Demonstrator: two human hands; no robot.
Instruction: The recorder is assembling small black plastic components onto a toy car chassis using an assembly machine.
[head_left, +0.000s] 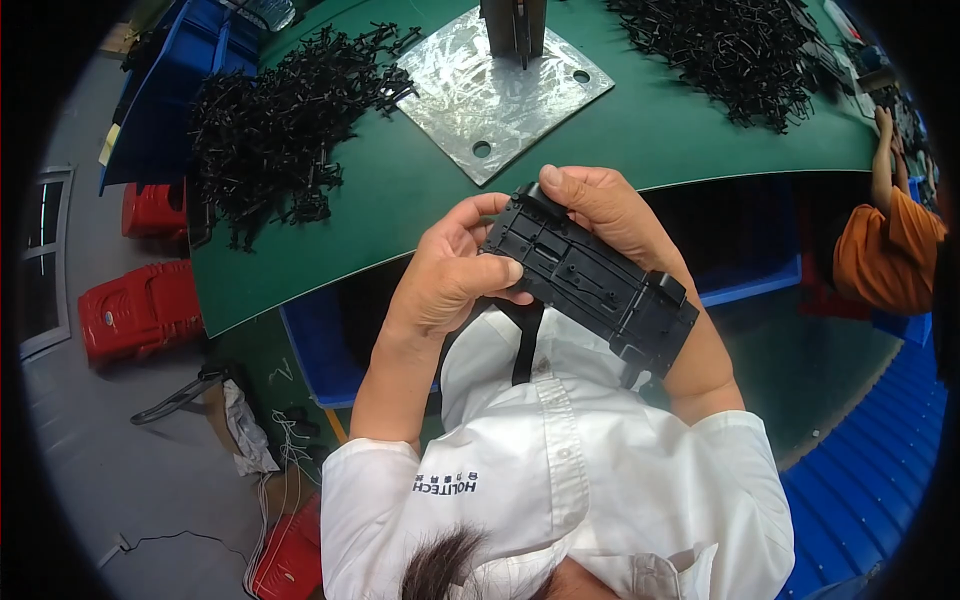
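Observation:
Above my lap and in front of the table edge, both hands hold a long, flat black moulded plastic part (600, 285) at a slant. Its facing side has ribs, slots, small round bosses and a raised block near each end. My left hand (450, 265) grips the upper left end, thumb pressed on the face and fingers partly hidden behind. My right hand (620, 215) is closed on the upper edge, its thumb by the raised block; its other fingers are mostly hidden behind the part.
On the green table (370, 210) lie a left heap of small black plastic pieces (280, 130) and a similar right heap (725, 55). Between them is a metal plate (510, 90) with an upright post. Red stools (140, 310) stand left; a person in an orange sleeve (890, 250) sits right.

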